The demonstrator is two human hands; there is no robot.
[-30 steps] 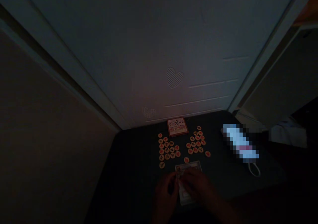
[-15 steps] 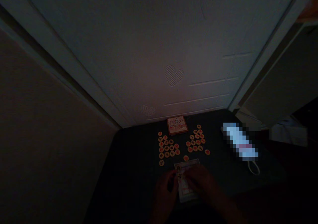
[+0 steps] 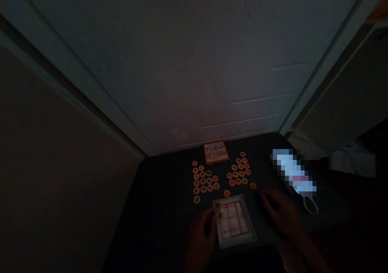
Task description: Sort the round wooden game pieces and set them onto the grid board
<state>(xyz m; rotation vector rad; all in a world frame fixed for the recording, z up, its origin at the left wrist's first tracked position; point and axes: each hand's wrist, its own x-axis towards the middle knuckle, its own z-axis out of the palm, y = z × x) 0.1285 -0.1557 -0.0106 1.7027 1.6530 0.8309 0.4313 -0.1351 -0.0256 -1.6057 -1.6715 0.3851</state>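
Observation:
A white box tray (image 3: 253, 234) with a red-lined sheet inside lies at the near side of the dark table. Two round pieces (image 3: 218, 211) sit at its upper left corner. My left hand (image 3: 202, 232) is at the tray's left edge beside those pieces, thumb and fingers curled together; whether it pinches anything is too dark to tell. To the right of the tray, my right hand (image 3: 280, 210) hovers near a lone disc (image 3: 253, 186), its fingers dim. Round wooden discs with red or black characters lie in a left group (image 3: 203, 181) and a right group (image 3: 238, 174).
A square box lid (image 3: 216, 152) with printed characters lies at the table's back edge by the white panel (image 3: 169, 83). On the right is a bright, pixelated device (image 3: 294, 172) with a white strap loop (image 3: 311, 205). The dark table (image 3: 160, 200) has papers (image 3: 351, 160) beyond it.
My right hand has moved right, out of the tray to the table beside it, uncovering the lined sheet. My left hand has stayed at the tray's left edge.

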